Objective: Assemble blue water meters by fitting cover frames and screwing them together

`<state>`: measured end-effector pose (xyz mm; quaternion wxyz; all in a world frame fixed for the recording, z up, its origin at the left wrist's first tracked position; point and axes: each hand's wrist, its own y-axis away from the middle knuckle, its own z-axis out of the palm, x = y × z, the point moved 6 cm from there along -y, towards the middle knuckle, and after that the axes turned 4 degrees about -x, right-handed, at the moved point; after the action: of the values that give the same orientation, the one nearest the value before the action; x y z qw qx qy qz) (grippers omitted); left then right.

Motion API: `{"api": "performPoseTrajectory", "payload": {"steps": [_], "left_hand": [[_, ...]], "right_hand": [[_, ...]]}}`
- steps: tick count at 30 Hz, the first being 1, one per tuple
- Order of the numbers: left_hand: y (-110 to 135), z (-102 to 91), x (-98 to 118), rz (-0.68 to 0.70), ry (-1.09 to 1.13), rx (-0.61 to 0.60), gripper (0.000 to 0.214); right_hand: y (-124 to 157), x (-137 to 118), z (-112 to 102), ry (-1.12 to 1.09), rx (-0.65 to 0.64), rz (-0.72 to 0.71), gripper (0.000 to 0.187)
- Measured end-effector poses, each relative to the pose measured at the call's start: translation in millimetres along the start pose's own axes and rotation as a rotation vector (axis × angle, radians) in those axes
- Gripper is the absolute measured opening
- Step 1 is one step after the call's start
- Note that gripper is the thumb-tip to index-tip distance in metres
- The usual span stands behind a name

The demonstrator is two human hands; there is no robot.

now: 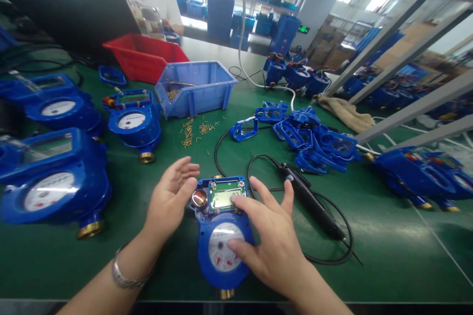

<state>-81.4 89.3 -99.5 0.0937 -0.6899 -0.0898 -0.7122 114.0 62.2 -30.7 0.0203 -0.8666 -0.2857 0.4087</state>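
A blue water meter lies in front of me with its upper compartment uncovered, showing a green circuit board with a small LCD. Below the board is the white round dial. My right hand is spread over the meter's right side, index fingertip at the LCD and thumb over the dial; I cannot tell whether they press. On the other side, my left hand is held beside the compartment, fingers extended and nothing in it. A black electric screwdriver with its cable rests to the right.
Brass screws lie loose before a blue bin; a red bin stands behind. Blue cover frames are piled right of centre. More meters stand at left. Metal rails cross the right side. A person sits opposite.
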Motion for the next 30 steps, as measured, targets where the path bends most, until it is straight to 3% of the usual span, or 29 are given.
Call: {"api": "performPoseTrajectory", "payload": {"steps": [4, 6, 9, 10, 12, 15, 17, 19, 21, 23, 26, 29, 30], "left_hand": [[4.6, 18.0, -6.8, -0.118, 0.013, -0.197, 0.048], [6.3, 17.1, -8.8, -0.1, 0.037, -0.184, 0.049], [3.0, 0.4, -13.6, -0.006, 0.018, 0.013, 0.038], [1.3, -7.1, -16.4, 0.017, 0.008, 0.095, 0.035], [-2.5, -19.4, -22.4, 0.041, 0.001, 0.216, 0.033], [-8.1, -27.5, -27.7, 0.033, 0.019, 0.257, 0.013], [-8.7, -30.8, -26.0, 0.038, 0.039, 0.285, 0.035], [-6.1, -34.3, -22.6, 0.029, -0.017, 0.335, 0.036], [-2.8, -35.4, -18.5, 0.03, -0.134, 0.351, 0.02], [-1.1, -33.4, -14.3, 0.095, -0.172, 0.32, 0.027], [-0.3, -32.3, -11.4, 0.2, -0.129, 0.322, 0.041], [-0.6, -34.5, -10.0, 0.214, -0.137, 0.398, 0.009], [0.1, -34.4, -6.7, 0.24, -0.144, 0.414, 0.018]], "right_hand": [[-16.6, -7.2, -6.1, 0.008, -0.069, -0.063, 0.07], [-32.8, -1.1, -24.4, 0.064, 0.084, -0.1, 0.051], [-70.8, 43.3, -58.2, 0.185, 0.435, 0.068, 0.023], [-88.3, 65.0, -61.6, 0.222, 0.442, 0.154, 0.023], [-125.8, 104.1, -59.0, 0.245, 0.375, 0.193, 0.03], [-168.8, 148.6, -42.3, 0.27, 0.239, 0.176, 0.029], [-183.4, 167.6, -28.8, 0.276, 0.164, 0.176, 0.029], [-189.4, 181.0, -18.0, 0.276, 0.115, 0.201, 0.03], [-190.4, 190.3, -13.0, 0.274, 0.101, 0.244, 0.03], [-188.5, 194.5, -15.5, 0.269, 0.119, 0.286, 0.029], [-179.2, 187.1, -32.8, 0.253, 0.195, 0.317, 0.023], [-156.2, 164.4, -60.7, 0.215, 0.325, 0.315, 0.014], [-144.8, 154.9, -70.4, 0.195, 0.375, 0.315, 0.016]]}}
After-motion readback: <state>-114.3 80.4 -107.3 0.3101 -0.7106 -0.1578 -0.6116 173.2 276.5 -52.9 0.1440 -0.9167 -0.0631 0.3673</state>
